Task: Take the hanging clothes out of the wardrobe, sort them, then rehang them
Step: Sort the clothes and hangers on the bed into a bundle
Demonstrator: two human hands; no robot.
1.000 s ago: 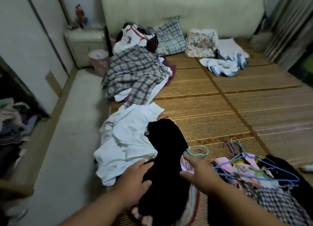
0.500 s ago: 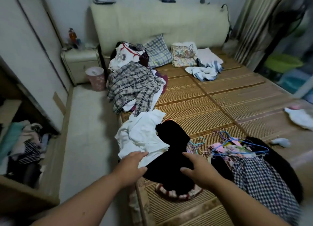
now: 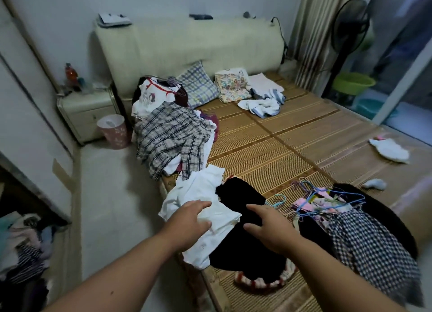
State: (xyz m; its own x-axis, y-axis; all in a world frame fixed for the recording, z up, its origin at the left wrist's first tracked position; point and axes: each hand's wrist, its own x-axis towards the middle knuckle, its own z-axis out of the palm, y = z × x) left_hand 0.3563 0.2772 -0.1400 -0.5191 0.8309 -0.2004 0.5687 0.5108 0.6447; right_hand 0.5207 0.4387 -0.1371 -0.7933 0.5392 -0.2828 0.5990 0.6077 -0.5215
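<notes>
A black garment (image 3: 243,237) lies on the bed's bamboo mat (image 3: 268,148) near its front left edge, partly over a white garment (image 3: 198,194). My left hand (image 3: 189,222) hovers over the white garment with fingers relaxed, holding nothing. My right hand (image 3: 271,227) is spread above the black garment, also holding nothing. To the right lies a heap of clothes with blue and pink hangers (image 3: 327,199) on top, including a black-and-white checked piece (image 3: 369,244). A plaid pile (image 3: 170,134) sits farther up the bed's left side.
The open wardrobe (image 3: 23,230) with piled clothes is at the lower left. A bedside cabinet (image 3: 86,110) and pink bin (image 3: 113,131) stand by the headboard. Pillows (image 3: 198,87) and small cloths lie on the far mat; a fan (image 3: 348,28) stands at right.
My view has pulled back and up from the bed. Both hands lifted off the black garment and now hover above it, the left shifting over the white garment.
</notes>
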